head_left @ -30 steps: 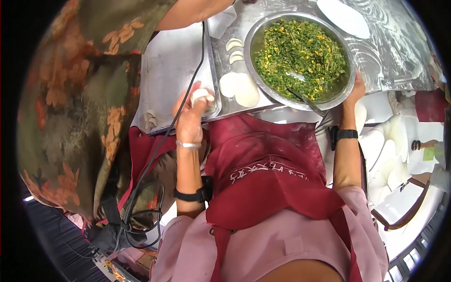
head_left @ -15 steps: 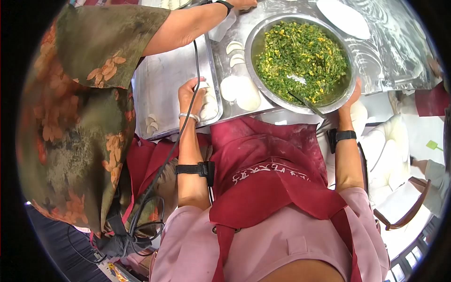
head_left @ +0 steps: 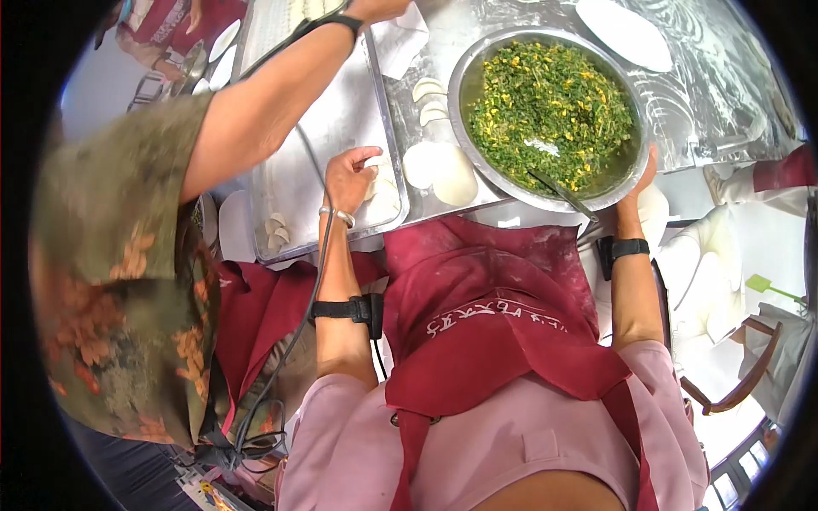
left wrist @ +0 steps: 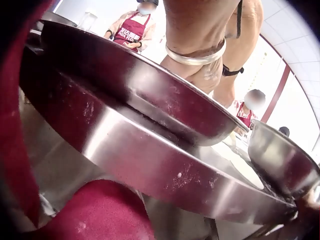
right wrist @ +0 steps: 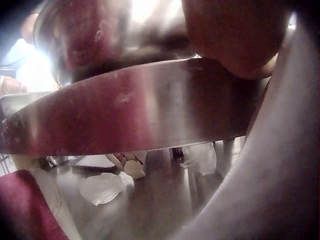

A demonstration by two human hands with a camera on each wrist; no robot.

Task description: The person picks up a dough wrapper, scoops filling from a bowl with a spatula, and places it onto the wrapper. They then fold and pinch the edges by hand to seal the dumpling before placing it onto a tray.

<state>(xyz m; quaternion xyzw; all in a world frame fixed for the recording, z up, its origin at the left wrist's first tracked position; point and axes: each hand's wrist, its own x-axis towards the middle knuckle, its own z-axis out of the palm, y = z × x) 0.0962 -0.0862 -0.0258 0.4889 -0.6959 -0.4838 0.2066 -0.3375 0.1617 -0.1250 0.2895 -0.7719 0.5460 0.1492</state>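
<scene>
My left hand (head_left: pixel 348 179) is over the near right corner of a metal tray (head_left: pixel 328 128), forefinger and thumb extended and apart. Beside its fingertips lie several white dumplings (head_left: pixel 385 203) in that corner. In the left wrist view, the tray's side (left wrist: pixel 165 107) partly hides this hand. My right hand (head_left: pixel 641 180) lies against the outer right side of a big steel bowl (head_left: pixel 465 128), its fingers along the wall. Chopped green and yellow filling (head_left: pixel 558 111) fills the bowl, with a dark-handled utensil (head_left: pixel 562 194) leaning over the near rim. Round dough wrappers (head_left: pixel 455 179) lie between tray and bowl.
Two folded dumplings (head_left: pixel 433 112) sit left of the bowl, and a few small ones (head_left: pixel 277 230) in the tray's near left corner. Another person's arm (head_left: pixel 264 115) reaches across the tray. A black cable (head_left: pixel 322 247) runs past my left wrist. A white oval (head_left: pixel 624 34) lies behind the bowl.
My left hand came down with a white dumpling to the tray's near right corner, and its fingers have since spread. The other person's arm swung into view over the tray. My right hand stayed at the bowl.
</scene>
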